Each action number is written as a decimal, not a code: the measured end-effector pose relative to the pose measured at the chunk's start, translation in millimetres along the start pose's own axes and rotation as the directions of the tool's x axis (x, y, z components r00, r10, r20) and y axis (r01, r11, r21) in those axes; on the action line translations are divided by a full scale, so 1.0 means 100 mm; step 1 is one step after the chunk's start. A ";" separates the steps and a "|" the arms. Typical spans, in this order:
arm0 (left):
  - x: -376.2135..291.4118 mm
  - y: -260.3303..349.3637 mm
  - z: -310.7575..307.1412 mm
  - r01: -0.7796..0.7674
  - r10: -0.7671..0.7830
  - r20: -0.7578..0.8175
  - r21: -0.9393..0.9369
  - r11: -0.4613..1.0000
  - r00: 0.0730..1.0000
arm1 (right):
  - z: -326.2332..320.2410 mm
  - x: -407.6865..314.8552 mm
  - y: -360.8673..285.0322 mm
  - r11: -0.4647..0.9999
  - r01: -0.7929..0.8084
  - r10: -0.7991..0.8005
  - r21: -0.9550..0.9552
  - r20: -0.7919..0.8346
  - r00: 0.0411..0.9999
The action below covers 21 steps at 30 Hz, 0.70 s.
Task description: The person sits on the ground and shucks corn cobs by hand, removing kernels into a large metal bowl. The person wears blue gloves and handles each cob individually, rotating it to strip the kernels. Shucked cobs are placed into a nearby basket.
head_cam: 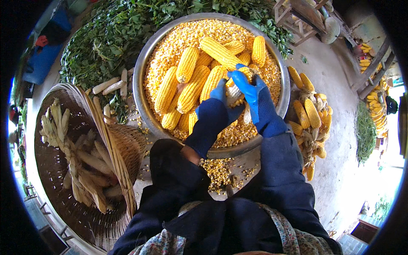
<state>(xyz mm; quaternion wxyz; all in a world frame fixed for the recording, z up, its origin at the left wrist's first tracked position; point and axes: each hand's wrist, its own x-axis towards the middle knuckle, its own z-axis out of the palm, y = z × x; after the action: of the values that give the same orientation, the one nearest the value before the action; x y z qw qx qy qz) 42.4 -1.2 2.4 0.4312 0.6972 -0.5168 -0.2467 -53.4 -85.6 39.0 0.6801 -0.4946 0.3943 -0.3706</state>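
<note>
Both my hands wear blue gloves and meet over a wide metal basin [139,92] of loose corn kernels [178,35]. Between them is a partly shelled corn cob [234,92], whitish where bare, with yellow kernels left on it. My left hand [220,98] grips it from the left and below. From the right, my right hand [250,89] closes over its upper part; the fingers hide some of the cob. Several whole yellow ears [193,89] lie on the kernels, left of and beyond my hands.
A woven basket [127,140] holding bare cobs and husks stands at the left. Leafy green stalks [105,41] are heaped behind the basin. At the right, tied corn ears [311,114] lie on the floor, below a wooden stool [302,19]. Kernels [218,172] are spilled in front.
</note>
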 end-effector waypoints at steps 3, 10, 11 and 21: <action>0.01 0.11 -0.07 0.066 -0.067 0.071 0.025 0.998 0.995 | -0.06 -0.03 0.00 0.988 0.087 -0.082 -0.125 0.046 0.996; 0.07 0.23 -0.18 0.044 -0.026 0.124 -0.142 0.989 0.992 | -0.10 -0.16 -0.44 0.981 -0.014 -0.025 0.193 0.199 0.980; 0.07 0.26 -0.19 0.042 -0.023 0.136 -0.134 0.990 0.990 | -0.13 -0.11 -0.38 0.991 0.026 -0.054 0.129 0.217 0.975; -0.01 0.11 -0.07 0.020 -0.022 0.045 0.048 0.999 0.999 | 0.11 0.02 0.03 0.981 0.070 -0.069 0.181 -0.015 0.998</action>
<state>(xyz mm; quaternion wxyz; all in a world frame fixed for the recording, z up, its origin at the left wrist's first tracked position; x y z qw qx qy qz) 42.4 1.0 15.4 0.3999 0.7069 -0.5250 -0.2544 -42.6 -83.2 38.1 0.7072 -0.4425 0.3444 -0.4306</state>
